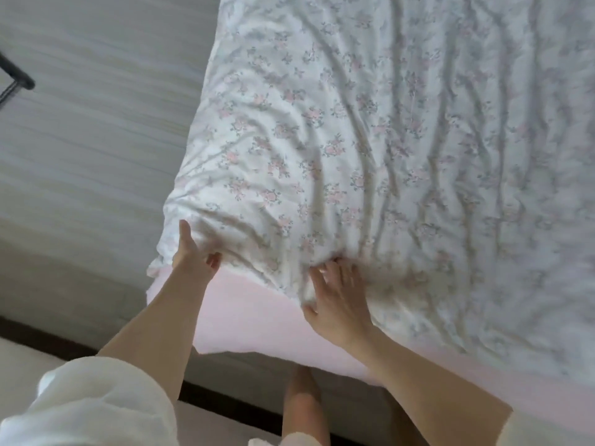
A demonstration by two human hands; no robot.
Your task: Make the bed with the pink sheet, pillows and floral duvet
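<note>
The white floral duvet [370, 149] lies wrinkled over most of the bed. Its near edge stops short of the bed's corner, where the pink sheet [257, 320] shows. My left hand [193, 255] grips the duvet's near left corner, thumb up along the fabric and fingers curled under the edge. My right hand [338, 300] lies flat on the duvet's near edge with fingers spread, thumb at the hem. No pillows are in view.
Pale striped flooring [96, 140] runs along the bed's left side. A black metal stand foot [19, 78] pokes in at the far left. My bare foot [302, 403] is on the floor by the bed corner, near a dark baseboard strip.
</note>
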